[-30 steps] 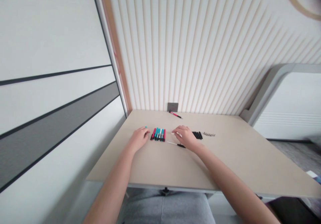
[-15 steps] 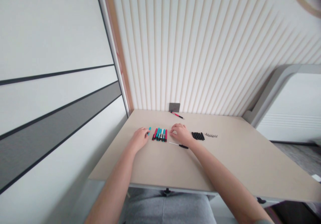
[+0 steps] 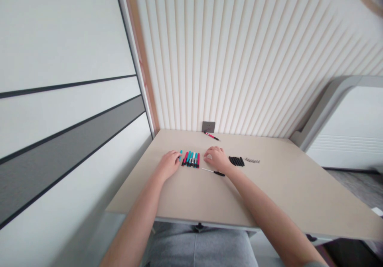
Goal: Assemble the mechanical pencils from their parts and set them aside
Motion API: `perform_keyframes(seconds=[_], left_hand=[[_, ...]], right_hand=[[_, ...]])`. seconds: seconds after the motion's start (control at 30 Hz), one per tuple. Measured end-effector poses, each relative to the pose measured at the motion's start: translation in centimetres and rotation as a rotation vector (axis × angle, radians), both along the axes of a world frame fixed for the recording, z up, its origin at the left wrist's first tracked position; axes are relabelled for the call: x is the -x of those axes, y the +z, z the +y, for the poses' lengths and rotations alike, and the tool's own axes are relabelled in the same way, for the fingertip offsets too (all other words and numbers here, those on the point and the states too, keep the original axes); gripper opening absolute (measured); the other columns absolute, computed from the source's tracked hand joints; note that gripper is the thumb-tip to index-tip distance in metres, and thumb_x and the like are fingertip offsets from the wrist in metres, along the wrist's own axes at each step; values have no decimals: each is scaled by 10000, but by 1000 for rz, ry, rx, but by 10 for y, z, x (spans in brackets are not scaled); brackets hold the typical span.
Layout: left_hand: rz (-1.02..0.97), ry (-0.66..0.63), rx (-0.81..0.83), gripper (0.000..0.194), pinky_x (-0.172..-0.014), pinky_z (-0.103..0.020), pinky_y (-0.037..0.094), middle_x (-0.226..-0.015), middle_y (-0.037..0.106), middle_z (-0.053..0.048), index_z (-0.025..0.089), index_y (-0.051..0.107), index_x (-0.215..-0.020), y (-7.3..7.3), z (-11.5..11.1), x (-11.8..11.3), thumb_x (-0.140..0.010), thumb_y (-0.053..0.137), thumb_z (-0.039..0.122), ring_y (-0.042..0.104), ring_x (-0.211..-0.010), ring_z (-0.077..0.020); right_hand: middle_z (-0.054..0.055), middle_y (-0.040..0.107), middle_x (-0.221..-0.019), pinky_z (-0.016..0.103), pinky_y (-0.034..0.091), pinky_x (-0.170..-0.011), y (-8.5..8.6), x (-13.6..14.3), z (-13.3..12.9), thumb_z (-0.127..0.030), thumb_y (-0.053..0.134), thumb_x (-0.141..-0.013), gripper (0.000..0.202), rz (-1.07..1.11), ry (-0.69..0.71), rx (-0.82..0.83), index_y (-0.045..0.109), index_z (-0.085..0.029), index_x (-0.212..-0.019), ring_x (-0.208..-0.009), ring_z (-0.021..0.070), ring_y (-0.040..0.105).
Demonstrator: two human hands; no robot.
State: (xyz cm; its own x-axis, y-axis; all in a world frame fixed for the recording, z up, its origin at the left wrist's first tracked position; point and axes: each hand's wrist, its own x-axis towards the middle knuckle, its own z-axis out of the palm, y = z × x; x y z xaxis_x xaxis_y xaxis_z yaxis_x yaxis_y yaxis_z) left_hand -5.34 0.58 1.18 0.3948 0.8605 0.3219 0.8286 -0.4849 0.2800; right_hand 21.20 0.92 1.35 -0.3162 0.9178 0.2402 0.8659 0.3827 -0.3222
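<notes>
My left hand (image 3: 169,164) is closed on a blue pen barrel (image 3: 180,154) at the left end of a row of pen barrels; my fingers hide part of it. The row (image 3: 191,159) has pink, blue and white barrels with black lower ends, side by side on the table. Just right of the row rests my right hand (image 3: 214,157), its fingers loosely curved and apart, with nothing visible in them. Below it lies a thin white pen refill or tube with a black end piece (image 3: 219,173).
Right of my right hand several black pen grips (image 3: 236,161) lie in a row, then several small springs or metal parts (image 3: 252,160). A pink and black pen (image 3: 211,136) lies at the back of the table (image 3: 293,187), below a wall socket (image 3: 208,127).
My left hand has moved slightly right with the blue barrel, closer to the row. My right hand has stayed nearly in place.
</notes>
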Motion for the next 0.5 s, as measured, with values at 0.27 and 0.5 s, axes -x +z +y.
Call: perform_keyframes(seconds=[0.27,0.5], left_hand=[[-3,-15,3,279,-923,-343,451,-1049,666,-84,183,660,-1042,0,0,0,-839,490,97,607,-1003,-223],[-21,-26,20,288,-929,-335,444,-1064,673,-74,202,658,-1047,3,-2,-1,-836,493,95,604,-1020,-216]], right_hand=[[54,641,-1051,338,286,-884,1,-2,0,-307,599,-867,143,-29,2,4,708,-242,-931,-1052,214,501],[54,651,-1041,334,290,-868,5,-2,-1,-288,600,-867,128,-50,-9,10,710,-229,-895,-1043,215,514]])
